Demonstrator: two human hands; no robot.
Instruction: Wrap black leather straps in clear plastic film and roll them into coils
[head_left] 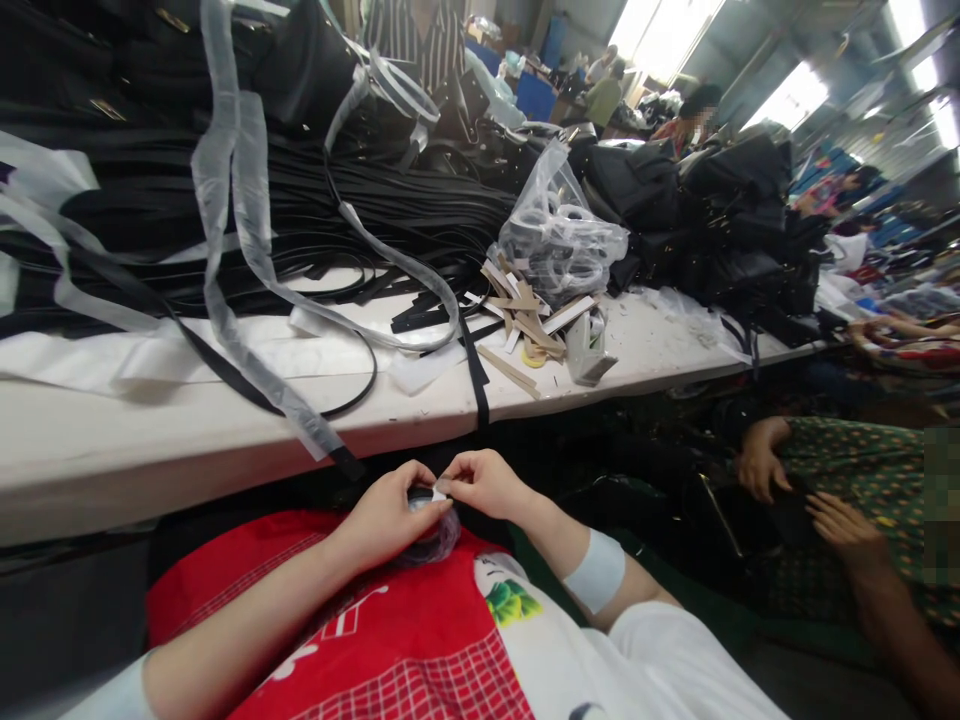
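Just off the table's front edge, over my lap, my two hands meet. My left hand (386,518) is closed around a coil wrapped in clear plastic (439,545), with a dark strap-like part showing inside it. A small white piece (439,494), perhaps tape or paper, sits at the top of the coil. My right hand (484,482) pinches this white piece between thumb and fingertips, close to the left thumb. Much of the coil is hidden behind my left fingers.
Long black straps (390,200) are heaped across the white table (360,400), some sleeved in clear plastic (251,200). A bag of white rings (566,240), cardboard strips (525,310) and a tape dispenser (591,345) lie right of centre. A co-worker's hands (844,525) handle something black at right.
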